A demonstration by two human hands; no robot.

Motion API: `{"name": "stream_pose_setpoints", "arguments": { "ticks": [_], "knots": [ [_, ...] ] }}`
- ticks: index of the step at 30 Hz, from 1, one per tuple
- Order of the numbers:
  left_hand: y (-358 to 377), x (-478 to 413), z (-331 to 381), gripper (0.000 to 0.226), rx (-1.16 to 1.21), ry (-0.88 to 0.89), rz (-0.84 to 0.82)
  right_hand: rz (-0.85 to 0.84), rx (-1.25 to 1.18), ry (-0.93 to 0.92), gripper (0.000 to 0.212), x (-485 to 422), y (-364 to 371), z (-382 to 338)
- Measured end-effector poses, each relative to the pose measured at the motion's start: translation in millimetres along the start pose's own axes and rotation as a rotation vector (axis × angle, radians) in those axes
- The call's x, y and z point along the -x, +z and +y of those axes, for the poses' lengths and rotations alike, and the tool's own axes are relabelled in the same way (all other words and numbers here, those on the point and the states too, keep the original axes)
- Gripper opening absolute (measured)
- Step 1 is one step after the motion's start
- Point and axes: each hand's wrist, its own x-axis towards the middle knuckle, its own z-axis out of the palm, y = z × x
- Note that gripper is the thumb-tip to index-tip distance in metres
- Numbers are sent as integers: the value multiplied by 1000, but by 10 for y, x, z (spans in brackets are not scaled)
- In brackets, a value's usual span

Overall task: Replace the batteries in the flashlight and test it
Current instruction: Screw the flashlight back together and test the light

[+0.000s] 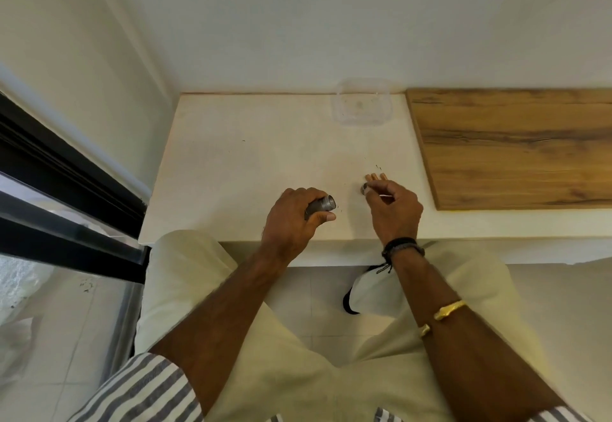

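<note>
Wrapped in the left hand [293, 219], the grip closes fully round the flashlight body [320, 207], a short metal tube held just above the near edge of the pale desk [231, 170], its open threaded end pointing right. Just to the right, the right hand [392, 211] pinches a small round metal piece, probably the end cap [363, 188], between thumb and fingertips. Two slim copper-coloured batteries [376, 176] appear to lie on the desk right behind those fingers, partly hidden. Ribbed metal should give a firm, stiff, fairly light hold; the barrel's middle looks the safest place to grasp, while the loose cap and batteries could roll. Farther back sits a clear plastic container [362, 103], well apart, and a wooden board [516, 143] covers the right side. Nothing blocks the gap between the hands.
</note>
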Motion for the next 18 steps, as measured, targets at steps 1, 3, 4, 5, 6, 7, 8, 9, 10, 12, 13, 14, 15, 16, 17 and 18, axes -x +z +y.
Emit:
{"name": "stream_pose_setpoints", "arguments": {
  "ticks": [1,3,4,5,6,7,8,9,10,12,13,14,15,16,17,18],
  "knots": [
    [-1,1,-1,29,5,0,3,-8,84,-29,21,-65,-3,47],
    [-1,2,0,28,10,-1,7,-53,261,-70,31,-155,6,128],
    [0,2,0,28,12,-1,6,-82,340,-83,35,-184,17,156],
    [3,-2,-4,28,15,-2,5,-109,400,-91,38,-210,34,188],
    [7,-3,-5,28,20,-3,2,-128,441,-97,41,-228,47,214],
    [6,-6,-11,28,24,-5,0,-139,470,-104,42,-241,64,232],
    [6,-10,-19,28,26,-8,-4,-147,490,-108,42,-249,82,243],
    [7,-8,-25,29,27,-9,-8,-154,502,-109,42,-254,94,253],
    [7,-11,-33,29,26,-8,-15,-160,512,-107,43,-257,109,258],
    [11,-18,-46,29,24,0,-27,-164,539,-99,42,-259,124,260],
    [13,-22,-51,29,25,3,-31,-163,550,-99,41,-259,127,260],
    [15,-26,-56,29,26,5,-34,-163,553,-103,41,-253,128,256],
    [15,-28,-56,29,25,6,-36,-165,544,-110,41,-243,122,241],
    [15,-28,-61,29,23,5,-37,-162,521,-120,39,-230,117,217],
    [15,-28,-68,30,20,3,-37,-149,482,-135,36,-213,116,188],
    [15,-30,-70,30,16,-1,-35,-128,430,-154,32,-195,114,147]
  ]
}}
